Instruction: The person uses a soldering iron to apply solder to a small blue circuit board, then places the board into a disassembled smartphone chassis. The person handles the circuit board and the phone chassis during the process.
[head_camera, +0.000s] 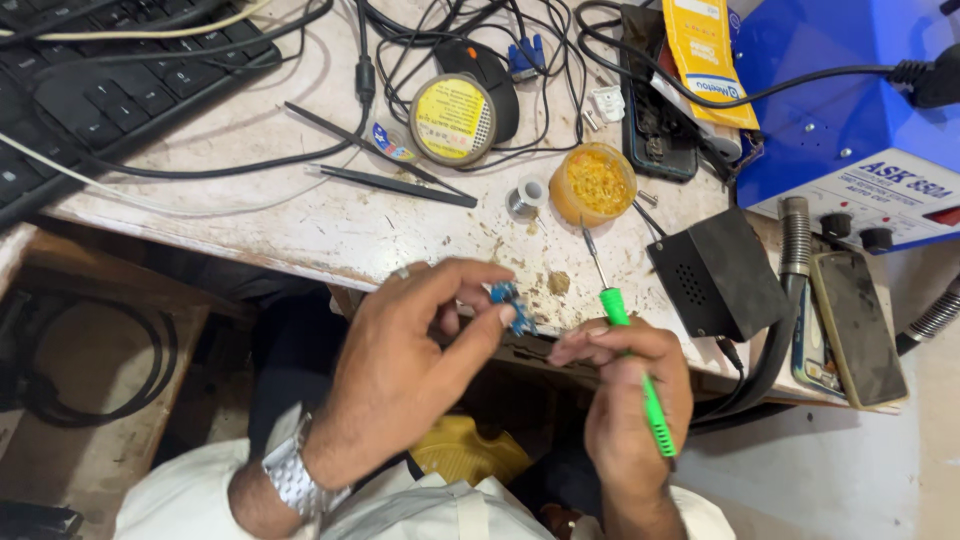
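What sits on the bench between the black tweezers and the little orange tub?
In the head view, a small silver solder spool lies between the black tweezers and the orange tub, on the worn bench top. Nothing else fills that stretch.

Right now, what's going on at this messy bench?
A person sits at a worn workbench. The left hand pinches a small blue circuit board between its fingertips, and the right hand holds a green-handled screwdriver with its tip pointing up, away from the board. Tweezers, a solder spool and an amber tub lie just beyond.
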